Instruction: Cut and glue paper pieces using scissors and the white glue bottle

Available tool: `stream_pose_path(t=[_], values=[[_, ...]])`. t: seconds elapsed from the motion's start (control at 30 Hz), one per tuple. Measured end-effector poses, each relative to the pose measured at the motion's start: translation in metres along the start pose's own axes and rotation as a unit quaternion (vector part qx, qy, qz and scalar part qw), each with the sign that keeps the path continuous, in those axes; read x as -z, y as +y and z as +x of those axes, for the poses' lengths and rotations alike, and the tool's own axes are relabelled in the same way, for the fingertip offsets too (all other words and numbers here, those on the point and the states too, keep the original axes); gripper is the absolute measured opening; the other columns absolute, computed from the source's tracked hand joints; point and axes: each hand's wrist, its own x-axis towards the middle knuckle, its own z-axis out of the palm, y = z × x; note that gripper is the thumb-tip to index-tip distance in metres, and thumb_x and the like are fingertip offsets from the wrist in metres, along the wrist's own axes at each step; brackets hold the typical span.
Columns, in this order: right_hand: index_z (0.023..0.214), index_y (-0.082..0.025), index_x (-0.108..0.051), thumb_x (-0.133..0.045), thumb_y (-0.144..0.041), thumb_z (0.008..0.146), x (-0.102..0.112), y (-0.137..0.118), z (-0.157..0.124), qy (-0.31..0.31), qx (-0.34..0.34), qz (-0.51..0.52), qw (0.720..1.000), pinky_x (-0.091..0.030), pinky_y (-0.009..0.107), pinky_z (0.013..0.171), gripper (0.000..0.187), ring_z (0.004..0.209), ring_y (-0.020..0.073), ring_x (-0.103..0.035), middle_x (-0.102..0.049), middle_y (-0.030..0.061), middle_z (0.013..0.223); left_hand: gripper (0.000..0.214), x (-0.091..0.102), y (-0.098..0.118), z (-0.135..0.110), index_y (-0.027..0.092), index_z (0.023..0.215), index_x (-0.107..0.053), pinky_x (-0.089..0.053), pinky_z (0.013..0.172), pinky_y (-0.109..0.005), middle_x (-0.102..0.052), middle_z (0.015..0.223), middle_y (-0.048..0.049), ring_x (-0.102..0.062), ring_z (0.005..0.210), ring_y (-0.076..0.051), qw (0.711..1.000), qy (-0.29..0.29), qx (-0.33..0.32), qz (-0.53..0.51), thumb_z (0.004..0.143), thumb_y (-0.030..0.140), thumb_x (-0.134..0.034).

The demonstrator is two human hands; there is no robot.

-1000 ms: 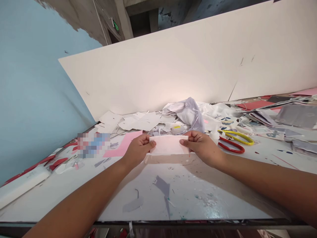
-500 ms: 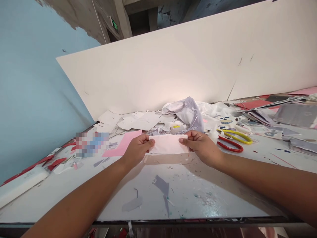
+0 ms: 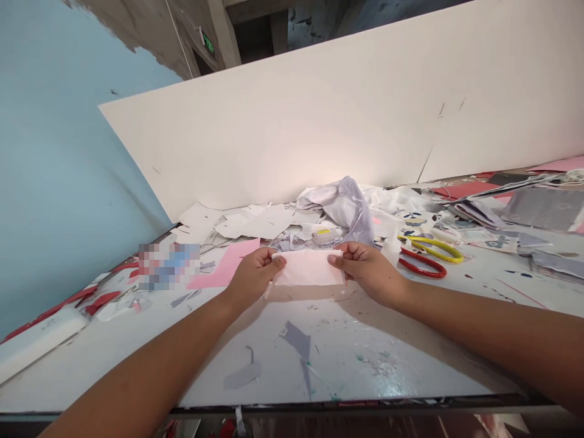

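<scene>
A small pale pink rectangular piece (image 3: 306, 267), cloth or paper, is stretched between my two hands just above the white tabletop (image 3: 356, 347). My left hand (image 3: 258, 271) pinches its left end, thumb on the near face. At the opposite end my right hand (image 3: 362, 267) grips the upper right corner in the same way. The piece hangs nearly flat, its lower edge free, with a shadow beneath it. Behind it lies a crumpled greyish-lilac cloth (image 3: 353, 210) beside a small clear item with a yellow label (image 3: 325, 233).
Scissors with one red and one yellow handle (image 3: 433, 250) lie right of my right hand. Pink paper (image 3: 228, 264) and white paper scraps (image 3: 258, 222) lie to the left and behind. Grey offcuts (image 3: 296, 340) are scattered in front. A white board (image 3: 292, 134) stands along the back.
The view has shifted very slightly. Both hands still hold the pale pink piece, its upper edge now a little more slack near the right hand.
</scene>
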Motion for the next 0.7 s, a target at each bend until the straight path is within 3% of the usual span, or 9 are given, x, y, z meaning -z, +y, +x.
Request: stream_pose_path(t=[0.3,0.5,0.7], values=[[0.074,-0.019,-0.052,-0.069,-0.037,0.061,-0.0018,-0.0021,0.0003,-0.022,-0.006,0.024,0.999,-0.042,0.021,0.05,0.029,0.054,0.0079,-0.05,-0.055,-0.0053,0.062,0.034,0.0018,-0.0008,0.0016,0.017,0.068,-0.046,-0.027,0.047,-0.02,-0.043,0.054,0.0051,-0.035,0.049,-0.006,1.0,0.015,-0.016,-0.007,0.069,0.05,-0.055],[0.073,-0.018,-0.052,-0.068,-0.042,0.06,-0.0003,-0.0018,0.0008,0.003,0.001,-0.011,1.0,-0.041,0.023,0.051,0.032,0.05,0.0093,-0.051,-0.056,-0.0043,0.058,0.031,0.0021,-0.0019,0.0028,0.016,0.075,-0.051,-0.042,0.057,-0.023,-0.051,0.064,0.0031,-0.046,0.057,-0.008,0.994,-0.04,0.003,-0.103,0.064,0.044,-0.062],[0.07,-0.019,-0.051,-0.068,-0.041,0.06,-0.0015,-0.0025,0.0018,0.002,0.0,-0.002,1.0,-0.041,0.023,0.052,0.03,0.049,0.0082,-0.048,-0.051,-0.0063,0.054,0.028,0.0009,-0.0069,0.0055,0.016,0.065,-0.048,-0.043,0.059,-0.022,-0.047,0.057,0.0056,-0.043,0.055,-0.006,0.995,-0.004,-0.005,-0.104,0.063,0.039,-0.064]])
